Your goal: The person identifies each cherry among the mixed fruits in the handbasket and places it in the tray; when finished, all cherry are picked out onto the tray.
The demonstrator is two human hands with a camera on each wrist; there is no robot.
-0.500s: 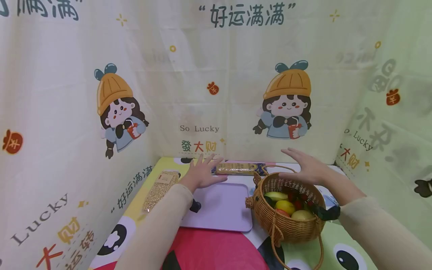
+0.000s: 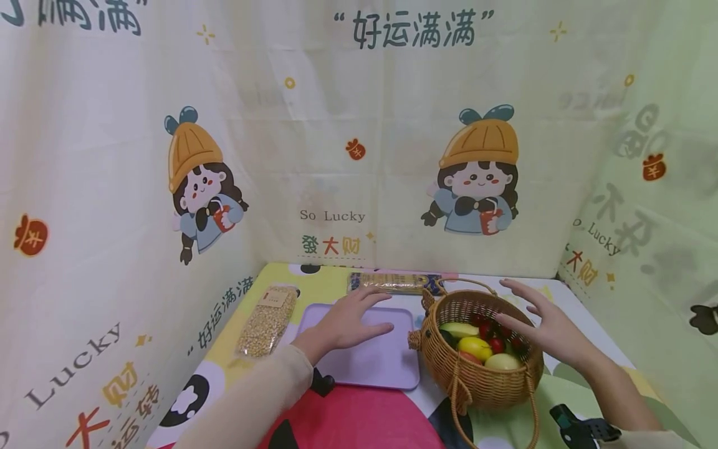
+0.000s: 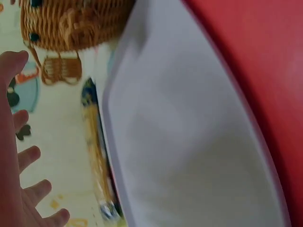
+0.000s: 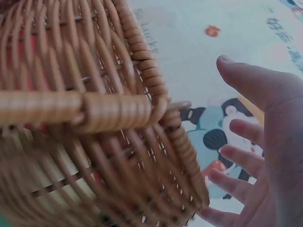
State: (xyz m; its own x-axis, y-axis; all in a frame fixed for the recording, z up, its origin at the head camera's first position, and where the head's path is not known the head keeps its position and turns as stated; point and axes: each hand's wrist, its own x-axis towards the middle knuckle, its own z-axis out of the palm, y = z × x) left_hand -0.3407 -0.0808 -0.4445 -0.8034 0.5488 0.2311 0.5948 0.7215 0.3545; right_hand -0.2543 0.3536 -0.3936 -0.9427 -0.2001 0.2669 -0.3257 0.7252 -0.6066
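Note:
My left hand (image 2: 349, 319) hovers above the lavender tray (image 2: 381, 368), fingers spread and holding nothing. In the left wrist view, its fingers (image 3: 29, 158) stretch out beside the tray's far edge. A round wicker basket (image 2: 477, 383), shaped like an animal with a snout and ears, stands right of the tray. Inside it lie a yellow lemon (image 2: 473, 348), a pale round fruit (image 2: 503, 362) and several red fruits. My right hand (image 2: 552, 324) is at the basket's right rim, thumb over it and fingers extended. The right wrist view shows this hand's fingers (image 4: 241, 161) apart from the wicker.
A clear bag of pale beans or grains (image 2: 269, 321) lies left of the tray. Behind the tray is a long packet of noodles (image 2: 395, 284). One basket handle (image 2: 534, 411) hangs down in front. Printed curtains (image 2: 392, 187) enclose the table's back and sides.
My left hand has moved right and nearer, from the tray's far left to over its middle. The right hand has shifted right and lower, from above the basket to its right rim.

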